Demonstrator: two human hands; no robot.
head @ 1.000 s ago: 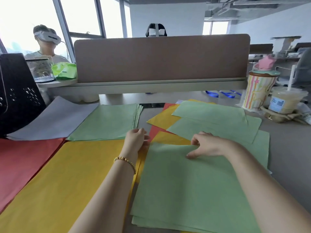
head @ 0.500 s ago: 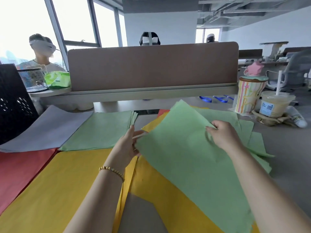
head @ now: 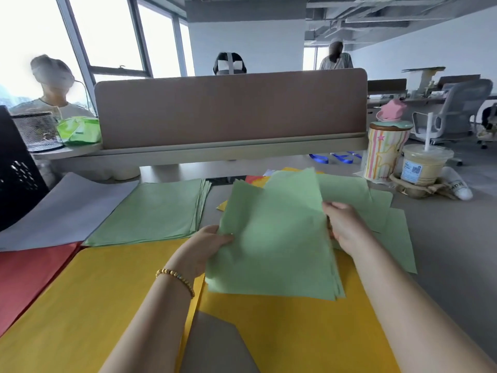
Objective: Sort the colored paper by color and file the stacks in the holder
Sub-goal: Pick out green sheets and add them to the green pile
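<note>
Both hands hold a sheaf of green sheets point(head: 277, 238) lifted above the worktop point(head: 443, 238): the left hand point(head: 207, 247) pinches its left edge, thumb on top, and the right hand point(head: 343, 224) grips its right edge. Beneath lie yellow sheets point(head: 295, 327). To the far left rests a sorted green stack point(head: 153, 211), with a grey sheet point(head: 67, 208), red paper point(head: 29, 273) and a yellow stack point(head: 88, 305) nearby. More green sheets point(head: 395, 230) lie right.
</note>
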